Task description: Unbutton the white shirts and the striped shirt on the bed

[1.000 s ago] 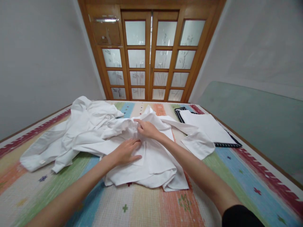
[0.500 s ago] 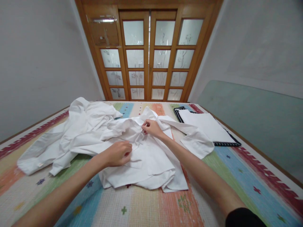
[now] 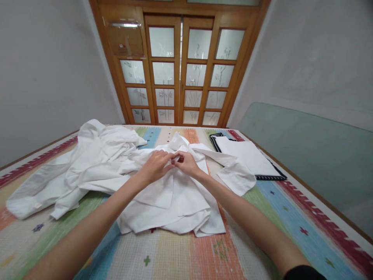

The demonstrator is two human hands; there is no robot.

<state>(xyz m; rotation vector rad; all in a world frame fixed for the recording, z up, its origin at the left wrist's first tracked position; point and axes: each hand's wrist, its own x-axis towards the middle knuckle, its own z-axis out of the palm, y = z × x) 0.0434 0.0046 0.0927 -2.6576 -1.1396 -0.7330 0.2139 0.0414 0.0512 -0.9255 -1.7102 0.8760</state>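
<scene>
A crumpled white shirt (image 3: pixel 175 202) lies in the middle of a striped, many-coloured mat (image 3: pixel 180 252). My left hand (image 3: pixel 155 165) and my right hand (image 3: pixel 186 163) meet over its upper part, fingertips together. Both pinch the white cloth near the shirt's front edge. One sleeve of the shirt (image 3: pixel 236 177) spreads out to the right. A second heap of white garments (image 3: pixel 87 159) lies to the left, touching the shirt.
A folded white cloth on a dark, white-trimmed piece (image 3: pixel 247 155) sits at the back right of the mat. Behind stands a wooden door with frosted glass panes (image 3: pixel 180 66). Grey walls close both sides, and a pale green panel (image 3: pixel 305 147) runs along the right.
My left hand has moved up from the shirt's lower front to meet my right hand. Both hands now pinch the cloth at the same spot. The view has shifted slightly right.
</scene>
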